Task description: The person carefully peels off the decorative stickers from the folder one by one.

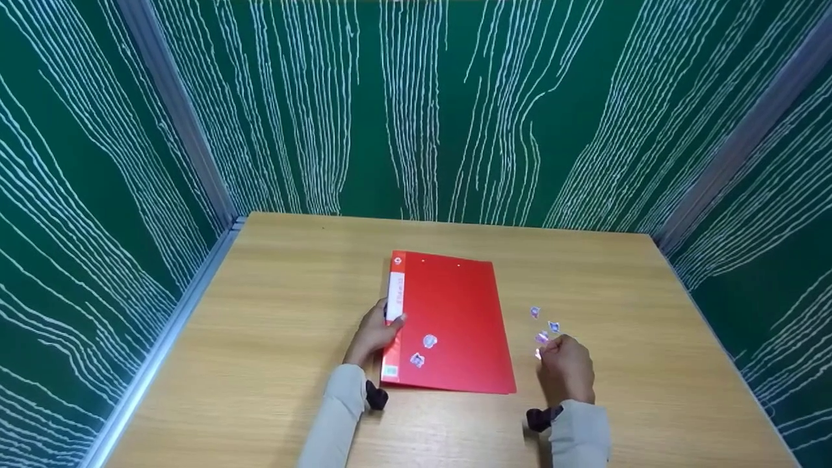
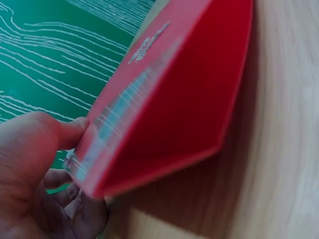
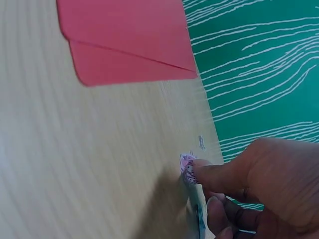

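Note:
A red file folder (image 1: 455, 305) lies closed on the table, its spine with a white label to the left. My left hand (image 1: 374, 335) grips that spine, thumb on the cover and fingers underneath; in the left wrist view the folder (image 2: 194, 84) is tilted, its covers apart at the lower end. Two small stickers, a round one (image 1: 429, 341) and another (image 1: 417, 359), are on the cover. Right of the folder, my right hand (image 1: 569, 367) pinches a small pinkish sticker (image 3: 187, 163) between thumb and fingers. Its fingers partly hide what they hold.
More loose stickers lie just beyond the right hand, among them one (image 1: 535, 312) and a bluish one (image 1: 554, 326). The wooden table (image 1: 292, 279) meets green walls (image 1: 481, 130) with white wavy lines at the back and both sides.

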